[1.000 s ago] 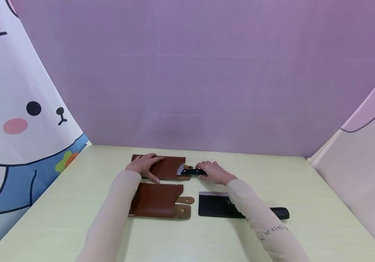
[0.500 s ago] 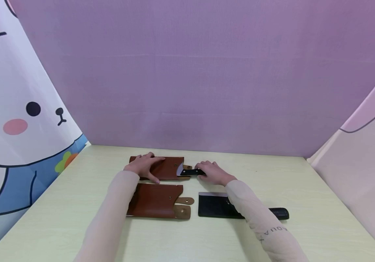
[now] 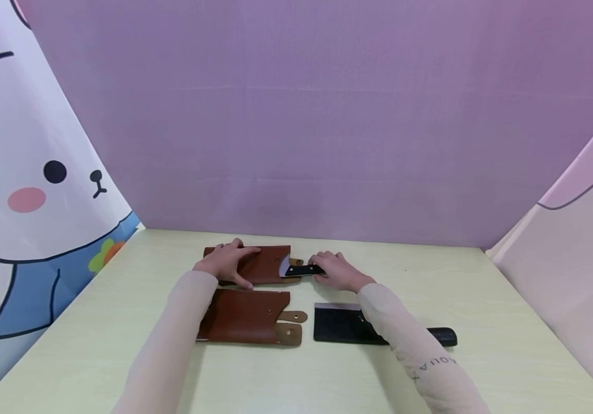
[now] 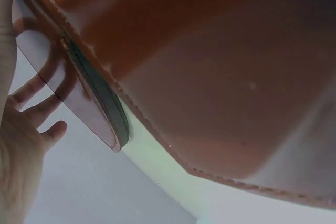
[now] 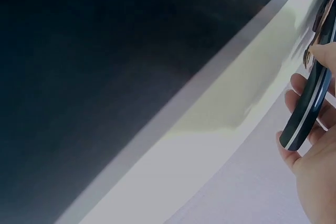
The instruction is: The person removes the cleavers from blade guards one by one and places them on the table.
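Note:
My left hand [image 3: 226,263] rests spread across the farther brown leather knife sheath [image 3: 269,265], its thumb by the near edge; some fingertips are hard to see. In the left wrist view, fingers of that hand [image 4: 26,140] lie against the glossy leather. My right hand [image 3: 339,272] grips the black riveted handle [image 3: 302,270] of a kitchen knife, as the handle [image 5: 310,108] in the right wrist view also shows. Most of its blade is hidden inside the sheath; a silvery sliver shows at the mouth.
A second brown sheath [image 3: 247,316] with two snap straps lies nearer on the pale table [image 3: 255,379]. Right of it lies a black cleaver [image 3: 337,323] with a light edge, partly under my right forearm. A purple cloth [image 3: 301,115] hangs behind.
Both hands hold nearly the same pose. The left hand and the farther sheath have shifted very slightly left, and the knife sits about as deep as before.

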Demonstrator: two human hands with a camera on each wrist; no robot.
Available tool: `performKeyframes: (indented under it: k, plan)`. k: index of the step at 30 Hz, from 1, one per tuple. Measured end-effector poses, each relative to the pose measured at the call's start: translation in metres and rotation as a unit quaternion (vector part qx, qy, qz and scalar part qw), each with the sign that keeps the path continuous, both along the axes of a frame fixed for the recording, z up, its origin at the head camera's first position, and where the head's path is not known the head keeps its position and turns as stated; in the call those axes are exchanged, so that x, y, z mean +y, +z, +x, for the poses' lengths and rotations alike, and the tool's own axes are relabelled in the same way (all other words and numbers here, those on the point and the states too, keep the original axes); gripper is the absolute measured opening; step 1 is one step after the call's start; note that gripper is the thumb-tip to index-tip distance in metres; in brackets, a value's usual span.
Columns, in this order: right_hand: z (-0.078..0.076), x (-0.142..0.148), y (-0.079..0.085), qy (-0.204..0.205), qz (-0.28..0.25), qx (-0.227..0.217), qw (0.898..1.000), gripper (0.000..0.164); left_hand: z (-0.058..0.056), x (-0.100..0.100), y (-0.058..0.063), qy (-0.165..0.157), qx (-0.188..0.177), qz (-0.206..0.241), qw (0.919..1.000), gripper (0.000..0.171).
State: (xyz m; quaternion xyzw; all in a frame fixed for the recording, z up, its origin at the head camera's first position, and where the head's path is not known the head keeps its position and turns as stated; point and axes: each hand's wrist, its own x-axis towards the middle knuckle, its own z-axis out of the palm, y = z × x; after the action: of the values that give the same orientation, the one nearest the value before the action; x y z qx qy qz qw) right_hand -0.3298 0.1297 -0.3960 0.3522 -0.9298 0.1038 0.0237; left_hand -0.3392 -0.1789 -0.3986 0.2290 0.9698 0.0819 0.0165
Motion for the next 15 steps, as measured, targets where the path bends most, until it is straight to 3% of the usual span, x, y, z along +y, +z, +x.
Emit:
performKeyframes:
  k: [15]
  plan:
    - [0.001, 0.003, 0.012, 0.000, -0.010, 0.015, 1.000, 0.023, 0.010, -0.001, 0.014, -0.017, 0.026, -0.002, 0.9995, 0.097]
